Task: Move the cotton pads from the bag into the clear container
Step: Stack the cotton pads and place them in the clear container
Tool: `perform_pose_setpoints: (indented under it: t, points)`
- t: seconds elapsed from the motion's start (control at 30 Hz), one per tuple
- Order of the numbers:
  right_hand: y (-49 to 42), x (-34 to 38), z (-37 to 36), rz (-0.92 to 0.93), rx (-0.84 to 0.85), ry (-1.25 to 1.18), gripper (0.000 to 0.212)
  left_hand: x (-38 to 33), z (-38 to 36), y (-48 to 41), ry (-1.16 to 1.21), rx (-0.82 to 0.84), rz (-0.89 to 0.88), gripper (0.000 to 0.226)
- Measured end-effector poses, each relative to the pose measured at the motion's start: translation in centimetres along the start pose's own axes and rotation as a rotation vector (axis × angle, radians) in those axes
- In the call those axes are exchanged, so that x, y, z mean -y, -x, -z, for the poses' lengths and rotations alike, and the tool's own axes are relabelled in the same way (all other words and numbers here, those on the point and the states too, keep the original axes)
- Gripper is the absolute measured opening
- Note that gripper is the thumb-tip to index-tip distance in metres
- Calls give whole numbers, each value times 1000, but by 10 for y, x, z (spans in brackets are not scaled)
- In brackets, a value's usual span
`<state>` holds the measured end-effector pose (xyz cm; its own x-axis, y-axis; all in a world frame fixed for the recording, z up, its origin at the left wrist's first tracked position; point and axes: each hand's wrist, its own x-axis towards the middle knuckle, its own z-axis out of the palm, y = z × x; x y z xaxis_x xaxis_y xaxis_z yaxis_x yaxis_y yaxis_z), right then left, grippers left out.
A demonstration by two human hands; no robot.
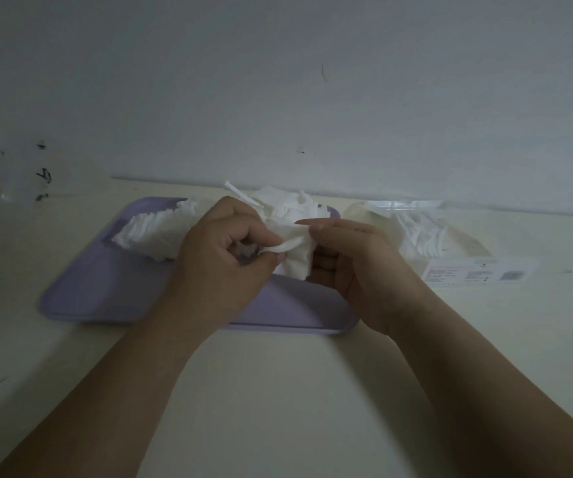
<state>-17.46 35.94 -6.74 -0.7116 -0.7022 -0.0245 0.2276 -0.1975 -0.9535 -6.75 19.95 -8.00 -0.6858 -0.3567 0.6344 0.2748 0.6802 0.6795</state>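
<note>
We are partway, we judge: left hand (pixel 223 260) and right hand (pixel 354 270) pinch cotton pads (pixel 297 262) over the tray (pixel 105 288); more lie in the bag (pixel 450 243)

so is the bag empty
No, white pads show through the bag lying to the right of the tray.
</note>
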Motion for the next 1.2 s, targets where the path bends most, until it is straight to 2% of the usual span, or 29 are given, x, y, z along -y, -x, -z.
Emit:
perform_pose_setpoints:
  t: [0.1, 0.23, 0.33, 0.4, 0.47, 0.57, 0.7, 0.8, 1.07, 1.2]
  points:
    - [0, -2, -1, -11, -9, 4, 29, 1, 1, 2, -70, 2, -54, 27]
    - [-1, -4, 1, -37, -17, 2, 32, -7, 0, 4, -8, 21, 54, 27]
    - [-4, -5, 4, -87, -31, -37, 35, -12, 1, 6, 102, 99, 94, 26]
    - [-5, -5, 5, -87, -75, -51, 30, -12, 0, 6, 117, 115, 122, 26]
    - [-5, -7, 6, -43, -132, -60, 18, -11, -1, 4, 150, 82, 174, 29]
    - [-6, -9, 8, 98, -195, 93, 17, -11, 2, 1, 340, 13, 260, 32]
    - [-5, -9, 8, 171, -174, 233, 17, -14, 5, -1, 477, 87, 317, 43]
    - [-3, -10, 6, 168, -111, 254, 17, -14, 3, 0, 452, 127, 354, 43]
    - [-1, -9, 3, 140, -30, 222, 17, -7, 2, -1, 353, 73, 301, 52]
    - [-1, -9, 5, 148, -34, 248, 18, -7, 2, -2, 344, 59, 295, 49]
